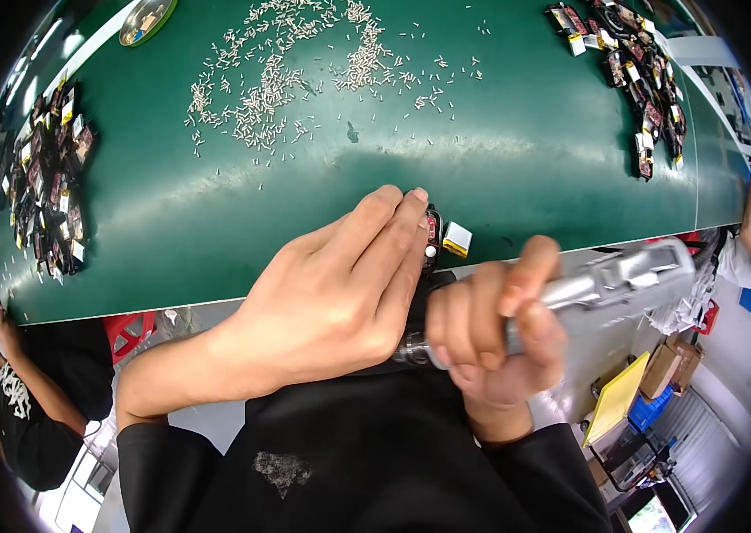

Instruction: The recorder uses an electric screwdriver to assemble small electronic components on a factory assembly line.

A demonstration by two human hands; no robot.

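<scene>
My left hand [331, 275] lies over a small black electronic device [432, 233] at the table's near edge. Its fingers are held together and press against the device's left side, hiding much of it. A red circuit board shows inside the housing. Beside it lies a white battery pouch with a yellow end [457, 240]. My right hand [500, 329] is closed round a silver-grey electric screwdriver [615, 280], just off the table's edge. The tool's dark front end points left, below my left hand, and its body is smeared by motion.
Many small silver screws [269, 98] are scattered over the far middle of the green table [153, 213]. Heaps of similar devices [51, 186] lie at the left, with more devices [642, 89] at the far right. A round dish [146, 22] stands far left. Other people [33, 391] sit at both sides.
</scene>
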